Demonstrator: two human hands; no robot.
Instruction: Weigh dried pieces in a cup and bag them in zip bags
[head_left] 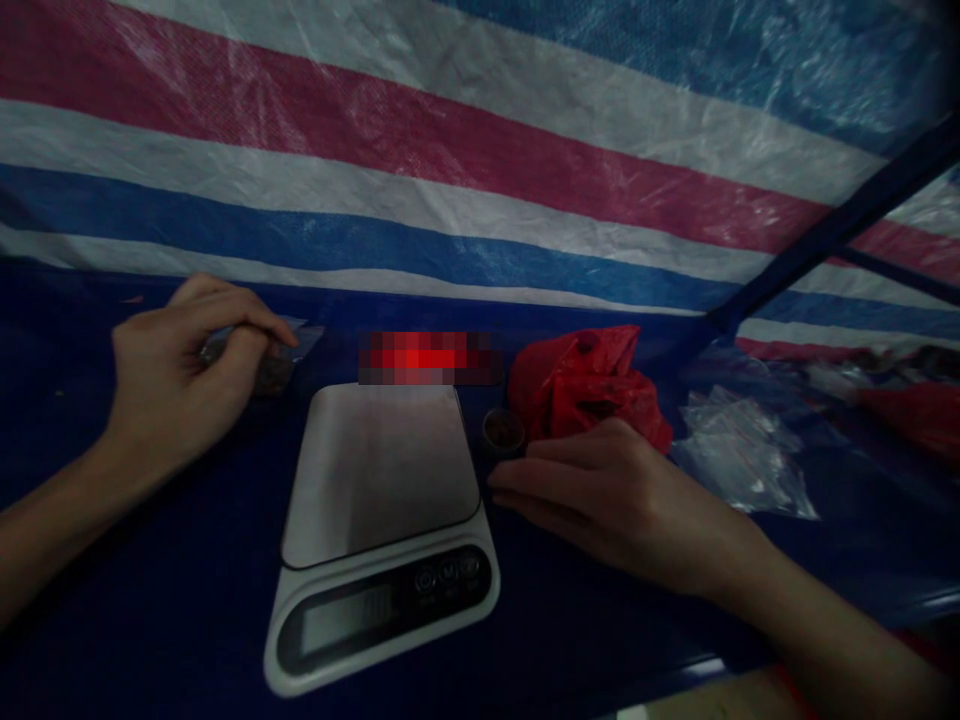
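Observation:
My left hand [180, 360] is at the left with its fingers bent over a small clear zip bag [275, 376] that has something brown inside. The fingers hide part of this bag. A white kitchen scale [382, 475] with a metal plate stands between my hands, and nothing lies on its plate. To the right of the scale, my right hand [607, 490] rests low with its fingers stretched out. Just beyond those fingertips is a small round container [502, 430] with brownish contents. A crumpled red plastic bag [585, 385] sits behind my right hand.
Several clear zip bags [739, 445] lie in a pile at the right on the blue table [555, 630]. Behind the scale is a blurred-out red object [427, 357]. A striped tarp [450, 130] closes off the back, and a blue frame bar [840, 225] slants at the right.

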